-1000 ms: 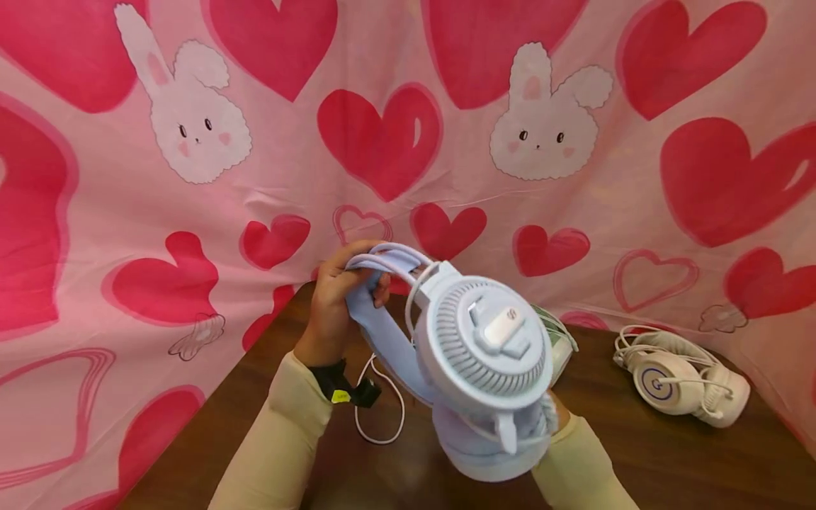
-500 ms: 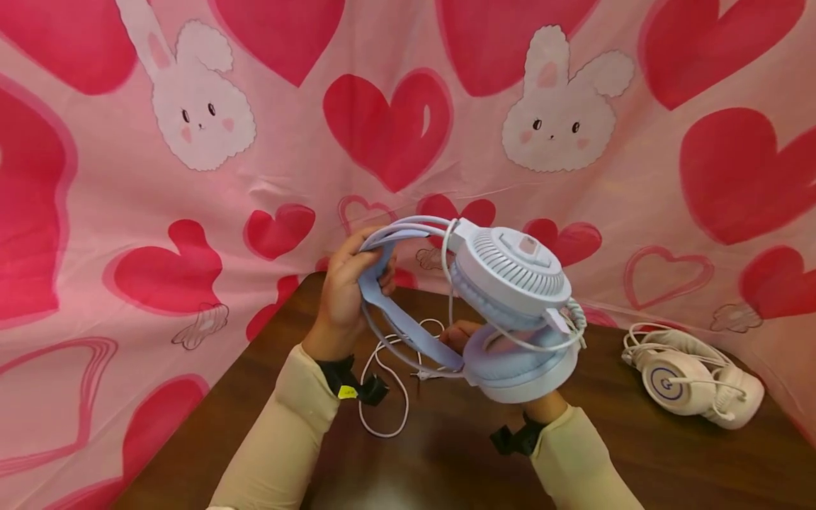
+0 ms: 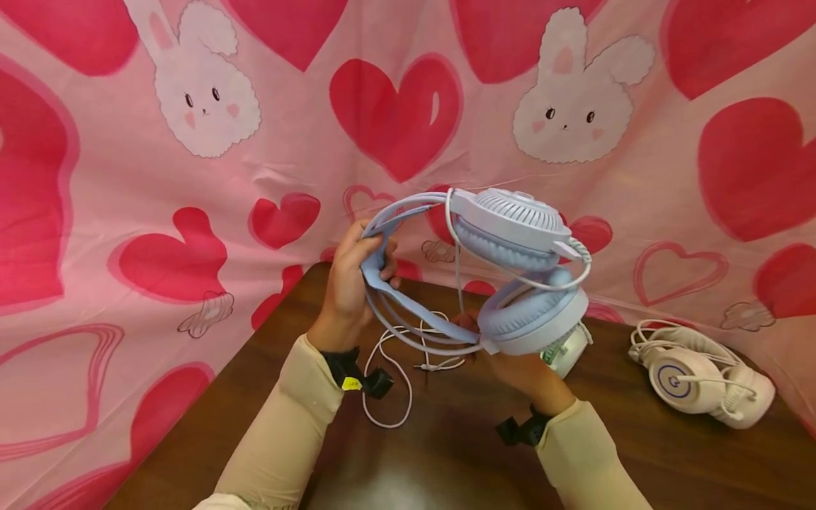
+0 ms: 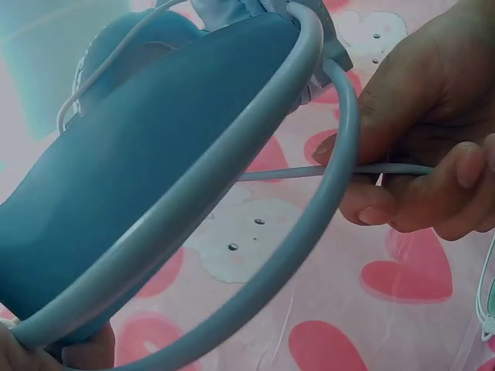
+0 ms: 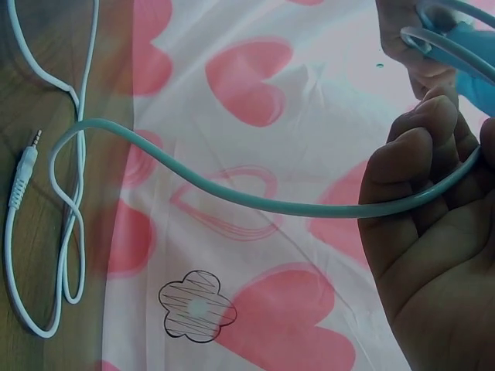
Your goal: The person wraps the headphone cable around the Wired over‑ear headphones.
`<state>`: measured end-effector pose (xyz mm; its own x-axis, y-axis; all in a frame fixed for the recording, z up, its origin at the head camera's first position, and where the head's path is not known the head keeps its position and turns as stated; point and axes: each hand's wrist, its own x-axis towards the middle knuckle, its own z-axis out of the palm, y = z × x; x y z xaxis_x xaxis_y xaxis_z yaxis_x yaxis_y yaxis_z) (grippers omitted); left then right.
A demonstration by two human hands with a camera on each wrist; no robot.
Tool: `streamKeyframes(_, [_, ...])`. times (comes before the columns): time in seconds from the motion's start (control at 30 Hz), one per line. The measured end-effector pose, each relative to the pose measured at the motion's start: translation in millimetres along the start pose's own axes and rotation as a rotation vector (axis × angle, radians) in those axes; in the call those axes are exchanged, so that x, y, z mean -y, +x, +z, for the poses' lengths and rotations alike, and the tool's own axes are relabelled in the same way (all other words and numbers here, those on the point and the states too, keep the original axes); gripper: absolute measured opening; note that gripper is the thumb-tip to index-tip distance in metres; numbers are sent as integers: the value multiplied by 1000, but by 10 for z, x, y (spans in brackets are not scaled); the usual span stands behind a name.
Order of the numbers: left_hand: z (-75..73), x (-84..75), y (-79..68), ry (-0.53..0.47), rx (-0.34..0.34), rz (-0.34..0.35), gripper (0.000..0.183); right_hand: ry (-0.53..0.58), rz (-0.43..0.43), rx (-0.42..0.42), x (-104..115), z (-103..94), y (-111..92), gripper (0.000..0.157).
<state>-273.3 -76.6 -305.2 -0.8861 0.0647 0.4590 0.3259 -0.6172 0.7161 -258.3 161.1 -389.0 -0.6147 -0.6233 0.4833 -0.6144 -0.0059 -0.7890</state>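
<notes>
Pale blue over-ear headphones (image 3: 535,221) are held up over the table, ear cups toward the right. My left hand (image 3: 349,283) grips the headband at its crown, fingers wrapped round the padded strap (image 4: 155,147). Under the lower ear cup (image 3: 542,322) is my right hand (image 3: 525,374), partly hidden by it in the head view. The left wrist view shows that right hand (image 4: 433,124) pinching the thin cable (image 4: 286,174) between thumb and fingers. Across its fingers the cable (image 5: 271,205) runs down to a loose coil, where the jack plug (image 5: 25,174) lies on the table.
A white headset (image 3: 678,379) with its cord wrapped round it lies at the right. Behind the right hand, a green and white headset (image 3: 567,350) is mostly hidden. A pink heart-patterned cloth (image 3: 287,156) hangs along the back of the brown table (image 3: 446,439).
The headphones have risen and turned, so both cups and the space between them now show. My right hand has come out from behind the cups; the left keeps its grip.
</notes>
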Motion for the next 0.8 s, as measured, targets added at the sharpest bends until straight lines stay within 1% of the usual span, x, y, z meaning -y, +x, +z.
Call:
streamKeyframes(0.1, [6,-13,5,-17,-10,8,13,-14,-16,-5,-23,2,29,29])
streamKeyframes(0.17, [10,-21,7,-29,-19,16,13,-19,-46,1,-36,1,35,35])
streamKeyframes(0.2, [10,-23,7,-35,-28,22,13,-43,-57,5,-38,4,38,34])
streamKeyframes(0.3, [-1,-32,9,-42,-64,46,13,-93,-36,-15,-29,20,47,31])
streamKeyframes(0.4, [-23,-44,17,-40,-132,77,13,-176,30,-54,-19,41,55,26])
streamKeyframes(0.43, [-32,-49,22,-42,-155,87,13,-181,59,-62,-14,48,59,25])
streamKeyframes(0.53, [-64,-73,46,-56,-212,111,9,-221,102,-67,-6,60,67,22])
streamKeyframes(0.6, [-88,-95,64,-56,-229,127,7,-195,113,-55,-3,61,73,18])
streamKeyframes(0.7, [-131,-123,80,-44,-234,154,6,-183,120,-44,-1,67,76,15])
streamKeyframes(0.8, [-158,-141,88,-26,-226,177,7,-215,115,-45,16,65,82,14])
